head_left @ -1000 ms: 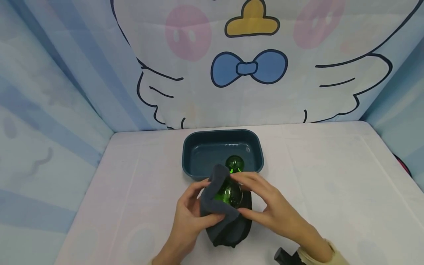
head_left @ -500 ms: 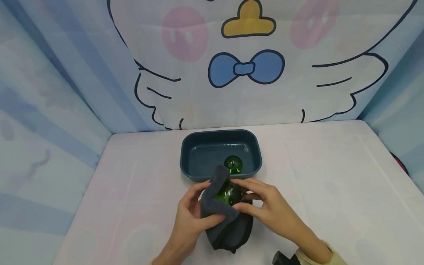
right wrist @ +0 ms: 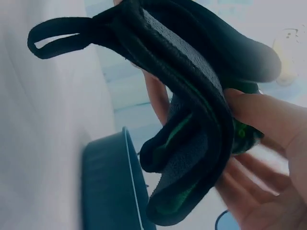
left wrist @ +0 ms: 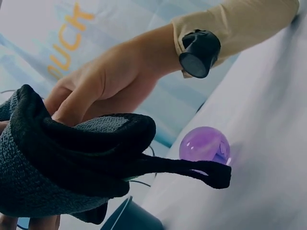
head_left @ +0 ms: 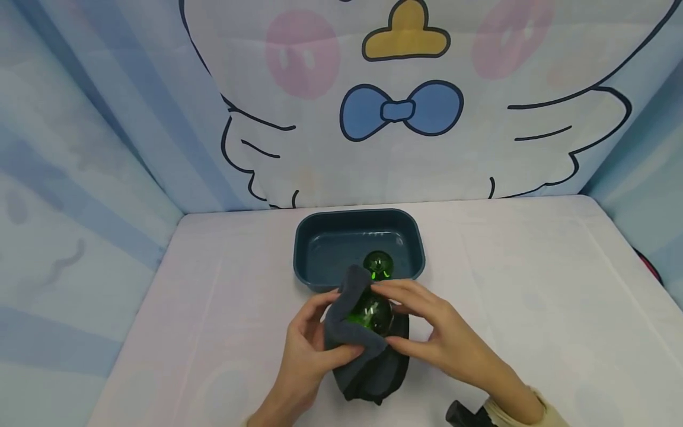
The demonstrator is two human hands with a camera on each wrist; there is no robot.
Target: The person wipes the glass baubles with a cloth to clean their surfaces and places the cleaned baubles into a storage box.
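A clear green ball point(head_left: 373, 313) sits in the folds of a dark grey cloth point(head_left: 354, 370) with a black border and a hanging loop. My left hand point(head_left: 306, 356) grips the cloth from the left, its thumb over the front fold. From the right, my right hand point(head_left: 440, 332) holds the ball between thumb and fingers. In the right wrist view its thumb point(right wrist: 261, 112) lies by the cloth's edge, with part of the green ball point(right wrist: 247, 139) showing behind. The cloth covers the ball's left and lower sides. Hands and cloth are above the table.
A dark teal basin point(head_left: 301, 228) stands just beyond the hands, with another clear green ball point(head_left: 378, 264) at its near right. In the left wrist view a purple ball point(left wrist: 205, 143) lies on the white tabletop point(left wrist: 268, 158). Printed curtains point(head_left: 320, 160) enclose the back and sides.
My right fingers dipped slightly on the ball half a second ago, then came back up. The ball and cloth shift only a little; my left hand keeps its grip.
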